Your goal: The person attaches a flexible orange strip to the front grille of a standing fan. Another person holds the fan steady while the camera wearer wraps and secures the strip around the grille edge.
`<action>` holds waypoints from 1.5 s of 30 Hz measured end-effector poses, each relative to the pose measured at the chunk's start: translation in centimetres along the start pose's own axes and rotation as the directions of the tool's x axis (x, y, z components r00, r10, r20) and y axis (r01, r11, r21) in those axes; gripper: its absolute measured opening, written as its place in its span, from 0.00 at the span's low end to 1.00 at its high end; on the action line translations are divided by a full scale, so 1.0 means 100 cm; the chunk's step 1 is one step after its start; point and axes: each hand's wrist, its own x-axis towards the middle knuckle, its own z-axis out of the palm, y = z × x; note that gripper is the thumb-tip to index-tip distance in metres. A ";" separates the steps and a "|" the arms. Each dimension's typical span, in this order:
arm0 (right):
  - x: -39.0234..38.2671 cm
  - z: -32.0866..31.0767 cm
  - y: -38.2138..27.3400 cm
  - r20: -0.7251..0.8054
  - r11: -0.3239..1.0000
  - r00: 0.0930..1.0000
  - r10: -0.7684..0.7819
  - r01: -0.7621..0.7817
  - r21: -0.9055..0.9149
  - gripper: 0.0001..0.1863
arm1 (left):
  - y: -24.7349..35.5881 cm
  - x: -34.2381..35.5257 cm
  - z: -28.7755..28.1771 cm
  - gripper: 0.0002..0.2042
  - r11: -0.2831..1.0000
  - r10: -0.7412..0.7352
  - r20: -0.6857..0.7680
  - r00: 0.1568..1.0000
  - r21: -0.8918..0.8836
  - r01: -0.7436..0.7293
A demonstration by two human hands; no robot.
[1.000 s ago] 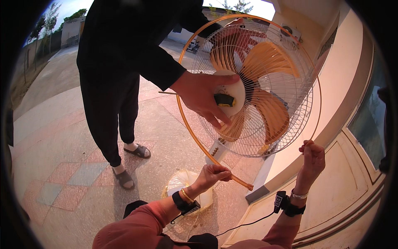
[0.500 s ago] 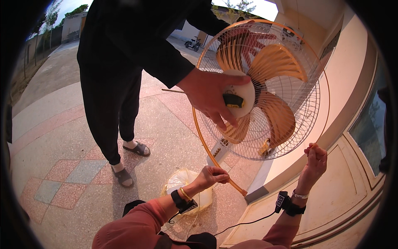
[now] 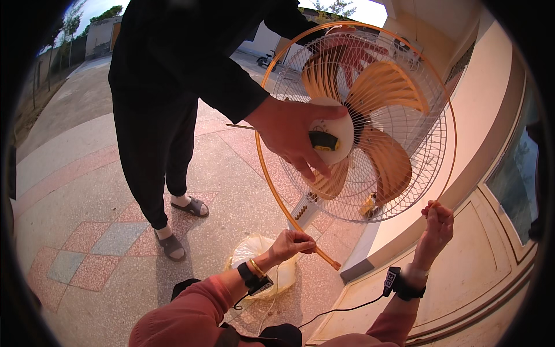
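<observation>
Hands now sit lower on the orange rim (image 3: 277, 191) as the fan guard (image 3: 370, 124) has tilted toward us. Our left hand (image 3: 292, 244) pinches its bottom end, our right hand (image 3: 436, 222) closes fingers on the right edge, while a co-worker's hand (image 3: 289, 136) holds the hub, so the ring seems to be coming free.

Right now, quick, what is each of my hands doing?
Left hand: closed, pinching the orange rim of the fan guard.
Right hand: closed on the same rim's lower right edge.
</observation>
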 end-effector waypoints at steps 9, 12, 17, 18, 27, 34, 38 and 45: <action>-0.007 -0.005 -0.004 0.005 1.000 1.000 0.026 -0.026 0.011 0.04 | -0.003 -0.004 -0.001 0.09 0.998 -0.028 -0.021 0.999 0.052 0.029; -0.010 -0.006 -0.004 0.010 0.999 0.999 0.042 -0.042 0.007 0.04 | -0.005 -0.005 -0.001 0.09 0.999 -0.023 -0.007 1.000 0.034 0.023; -0.012 -0.006 -0.004 -0.004 0.998 0.998 0.061 -0.061 0.004 0.03 | -0.008 -0.007 0.000 0.09 0.999 0.011 0.014 1.000 0.052 -0.011; -0.012 -0.006 -0.004 -0.014 0.999 0.999 0.051 -0.050 0.005 0.03 | -0.008 -0.006 -0.001 0.09 0.998 -0.001 0.020 1.000 0.057 0.000; -0.017 -0.011 -0.003 -0.027 0.999 0.999 0.030 -0.030 -0.016 0.02 | -0.015 -0.009 0.001 0.08 0.998 -0.045 0.001 0.999 0.051 0.045; -0.008 -0.005 -0.008 -0.031 1.000 1.000 -0.002 0.001 -0.031 0.02 | -0.015 -0.005 -0.003 0.09 0.999 -0.011 -0.001 1.000 0.048 0.011; -0.007 0.000 -0.010 -0.015 1.000 1.000 0.001 -0.001 -0.007 0.03 | -0.016 -0.003 -0.006 0.09 0.998 -0.020 0.003 1.000 0.057 0.020; -0.011 -0.002 -0.003 -0.020 0.999 1.000 0.020 -0.021 -0.029 0.01 | -0.021 -0.003 -0.007 0.08 0.996 -0.058 -0.001 0.998 0.065 0.058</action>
